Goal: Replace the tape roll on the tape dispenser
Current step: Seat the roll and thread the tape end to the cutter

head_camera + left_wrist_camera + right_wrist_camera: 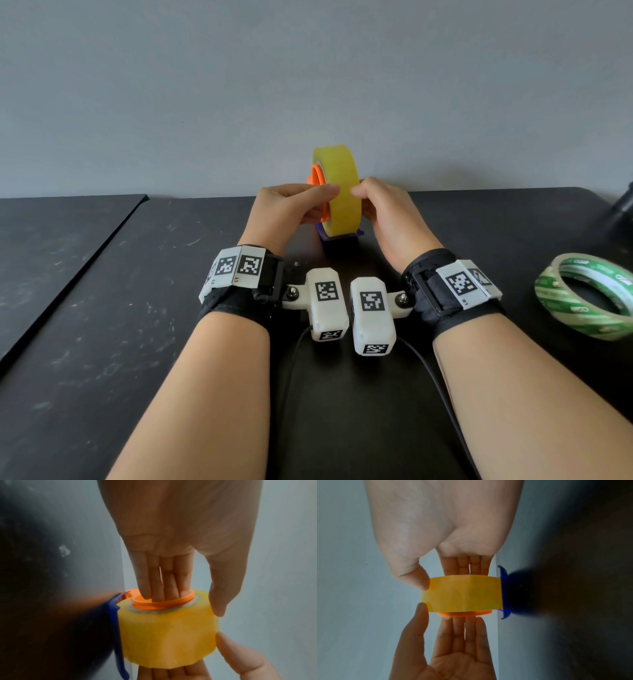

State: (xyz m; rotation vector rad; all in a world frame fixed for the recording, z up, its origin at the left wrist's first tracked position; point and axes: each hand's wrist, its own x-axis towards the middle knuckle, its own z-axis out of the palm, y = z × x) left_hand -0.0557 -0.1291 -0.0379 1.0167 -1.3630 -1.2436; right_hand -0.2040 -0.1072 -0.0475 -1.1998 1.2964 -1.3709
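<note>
A yellow tape roll point(339, 192) stands upright above the black table, on an orange hub point(317, 180) that sticks out on its left. A blue dispenser part point(337, 237) shows under it. My left hand point(323, 202) has its fingers point(154, 585) inside the orange hub point(163, 602) and its thumb on the yellow tape roll's point(168, 632) rim. My right hand point(361, 202) pinches the yellow tape roll point(462, 595) from the other side, thumb point(418, 578) on the outer band and fingers behind. The blue dispenser part point(505, 592) is against the roll's lower edge.
A green-and-white tape roll point(585, 294) lies flat on the black table point(137, 308) at the right. A dark round object point(621, 212) stands at the far right edge. A grey wall rises behind the table. A black board point(51, 246) lies at the left.
</note>
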